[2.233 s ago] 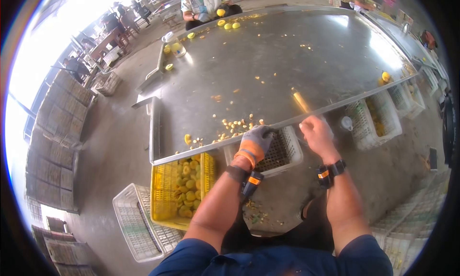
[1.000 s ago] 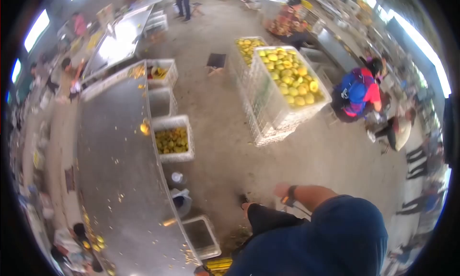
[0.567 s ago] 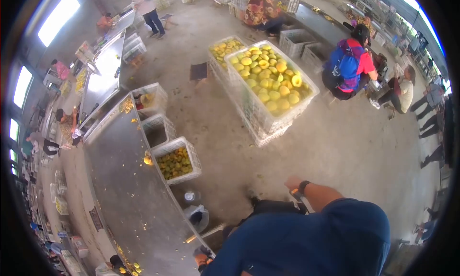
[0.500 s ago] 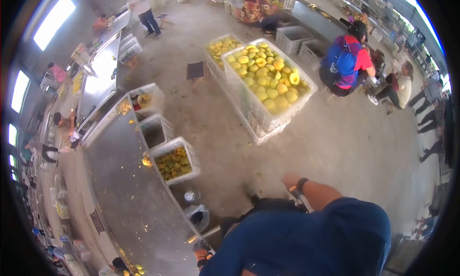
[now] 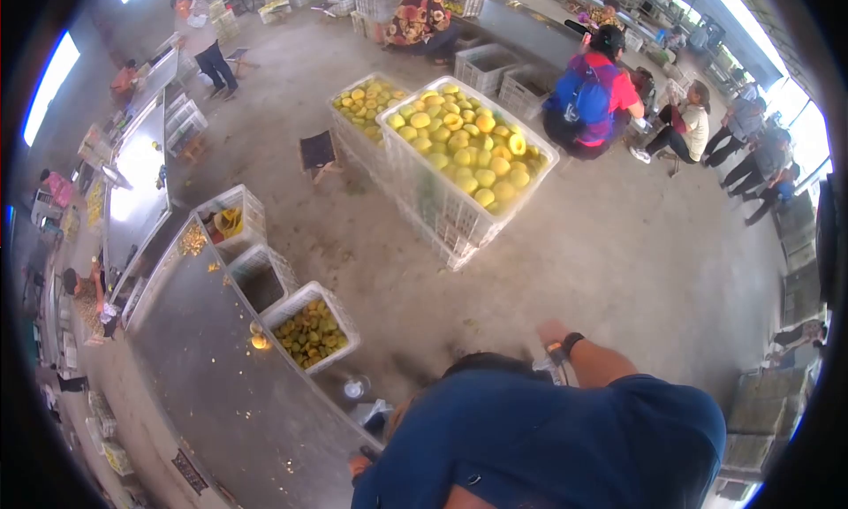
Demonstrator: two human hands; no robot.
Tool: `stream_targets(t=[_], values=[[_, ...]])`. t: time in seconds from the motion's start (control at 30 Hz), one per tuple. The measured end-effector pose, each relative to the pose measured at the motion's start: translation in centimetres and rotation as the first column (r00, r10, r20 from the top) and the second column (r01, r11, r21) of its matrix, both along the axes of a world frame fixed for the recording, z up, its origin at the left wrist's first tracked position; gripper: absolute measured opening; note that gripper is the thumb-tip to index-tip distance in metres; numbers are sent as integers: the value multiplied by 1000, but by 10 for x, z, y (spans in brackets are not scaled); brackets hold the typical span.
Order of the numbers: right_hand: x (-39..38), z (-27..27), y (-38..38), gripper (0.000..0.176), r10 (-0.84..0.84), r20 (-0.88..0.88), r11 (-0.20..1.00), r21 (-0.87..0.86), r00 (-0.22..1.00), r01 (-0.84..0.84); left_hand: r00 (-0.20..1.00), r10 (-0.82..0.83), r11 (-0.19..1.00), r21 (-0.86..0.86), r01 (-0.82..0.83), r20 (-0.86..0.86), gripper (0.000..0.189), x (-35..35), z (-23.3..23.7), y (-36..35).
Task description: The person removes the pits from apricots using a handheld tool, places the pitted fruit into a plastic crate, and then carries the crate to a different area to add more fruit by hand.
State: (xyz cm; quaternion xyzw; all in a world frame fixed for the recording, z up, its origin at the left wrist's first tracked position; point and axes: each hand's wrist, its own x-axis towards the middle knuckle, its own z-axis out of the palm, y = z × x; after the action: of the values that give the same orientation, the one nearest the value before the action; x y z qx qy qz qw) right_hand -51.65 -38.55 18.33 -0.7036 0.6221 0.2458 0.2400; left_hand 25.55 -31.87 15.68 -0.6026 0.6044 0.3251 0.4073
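My right hand hangs over the concrete floor, with a dark band on the wrist; its fingers are smeared by motion. My left hand is at the near edge of the long metal table, mostly hidden behind my blue shirt. Beside the table, nearest my left hand, are a clear plastic container and a whitish bag. A white crate of cut yellow-green fruit stands against the table. Farther up, a peach-like fruit lies at the table's edge.
A large white crate heaped with yellow peaches stands ahead, another peach-filled crate beside it. A small folding stool is left of them. A person with a blue backpack sits beyond. Two more crates line the table; several people stand at right.
The view has swung, so the crates and table appear shifted left. My body leans farther over the table side, covering more of my left hand. My right hand stays low over the floor.
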Motion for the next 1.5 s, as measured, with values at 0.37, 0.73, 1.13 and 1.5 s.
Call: stream_targets(t=[0.37, 0.73, 1.13, 1.5], values=[[73, 5, -36, 26, -95, 135, 994, -45, 986, 102, 822, 289, 835, -292, -467, -490, 31, 46, -5, -189], [52, -54, -156, 23, -157, 137, 985, -46, 978, 164, 956, 83, 938, -303, -171, -282, 30, 11, 20, -215], [82, -16, -270, 19, -61, 218, 986, -138, 974, 92, 942, -19, 917, -380, -116, -334, 38, -6, 19, -302], [78, -25, -211, 30, -380, 88, 922, -47, 921, 385, 902, -322, 894, -407, 189, -288, 37, 22, -5, -504]])
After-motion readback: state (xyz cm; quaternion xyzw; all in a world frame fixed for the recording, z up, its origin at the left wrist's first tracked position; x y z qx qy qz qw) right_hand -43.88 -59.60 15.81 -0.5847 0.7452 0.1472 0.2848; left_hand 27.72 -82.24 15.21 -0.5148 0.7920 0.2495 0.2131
